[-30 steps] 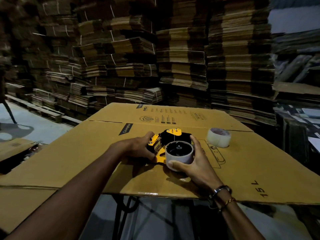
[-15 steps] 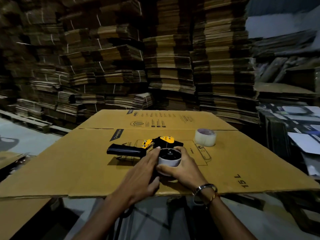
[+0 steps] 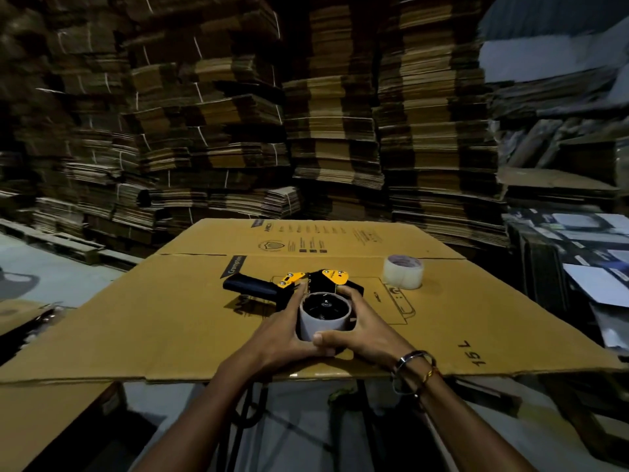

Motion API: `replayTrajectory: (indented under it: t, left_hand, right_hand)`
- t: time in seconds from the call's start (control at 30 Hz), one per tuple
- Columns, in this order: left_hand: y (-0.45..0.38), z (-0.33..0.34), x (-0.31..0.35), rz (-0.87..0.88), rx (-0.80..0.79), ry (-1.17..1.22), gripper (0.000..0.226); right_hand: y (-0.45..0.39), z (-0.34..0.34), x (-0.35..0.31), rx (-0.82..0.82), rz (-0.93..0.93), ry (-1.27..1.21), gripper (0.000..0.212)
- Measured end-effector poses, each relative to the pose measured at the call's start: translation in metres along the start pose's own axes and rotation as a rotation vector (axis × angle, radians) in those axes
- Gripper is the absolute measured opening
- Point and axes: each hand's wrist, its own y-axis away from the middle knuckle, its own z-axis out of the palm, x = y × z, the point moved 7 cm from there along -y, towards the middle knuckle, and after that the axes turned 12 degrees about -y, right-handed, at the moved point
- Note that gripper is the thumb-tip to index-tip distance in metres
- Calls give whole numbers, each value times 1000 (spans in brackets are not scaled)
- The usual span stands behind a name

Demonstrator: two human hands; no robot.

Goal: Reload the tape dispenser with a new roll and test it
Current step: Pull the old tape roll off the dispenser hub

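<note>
Both hands are wrapped around the core (image 3: 325, 316), the pale cardboard ring sitting on the dispenser's (image 3: 296, 287) black hub, right near the front edge of the surface (image 3: 136, 328). The left hand (image 3: 280, 330) cups it from the left with fingers (image 3: 299, 291) curled up along the far side, and the right hand (image 3: 364, 327) grips it from the right, thumb (image 3: 323, 337) pressed across the near wall of the ring and the other fingers bent around the back. So both sets of fingers are closed on that core, not loose. The dispenser lies flat on its side, black handle (image 3: 250, 287) pointing left, yellow plates (image 3: 335, 276) on the far end just past the fingertips. The new roll (image 3: 403, 272) of clear tape stands on its flat face a bit behind and to the right, well apart from the hands, nobody touching it. The surface is really a big flattened carton with printed text and a line drawing on it, and "Crompton" on a dark label (image 3: 234, 266) near the handle. There's a metal bangle (image 3: 413, 361) and a thin gold-coloured band on the right wrist. Behind everything, tall stacks (image 3: 333, 114) of flat cardboard fill the whole back wall, pretty dim and a little blurred, and some pale flat sheets (image 3: 578, 253) pile up off to the right. Can't tell if the core is seated all the way down on the hub or lifted a bit.
</note>
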Motion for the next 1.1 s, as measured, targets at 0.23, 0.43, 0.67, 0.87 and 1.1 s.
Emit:
replayTrajectory:
  t: [0.23,0.43,0.67,0.87,1.1]
  left_hand:
    - [-5,-1,-8,11,-58,32,132]
    - [-7,1,-12,28,29,-46,128]
    - [-14,3,-17,-29,34,-63,137]
    - [-21,2,-18,-34,76,-114,132]
    - [-18,-3,-9,29,143,-110,109]
  right_hand:
    - [-6,3,-10,-14,-20,-17,69]
    - [-15,9,3,57,-69,95,95]
    - [-25,6,0,79,-107,152,96]
    - [-23,4,-8,180,-157,157,93]
    - [-27,3,-3,178,-135,129,94]
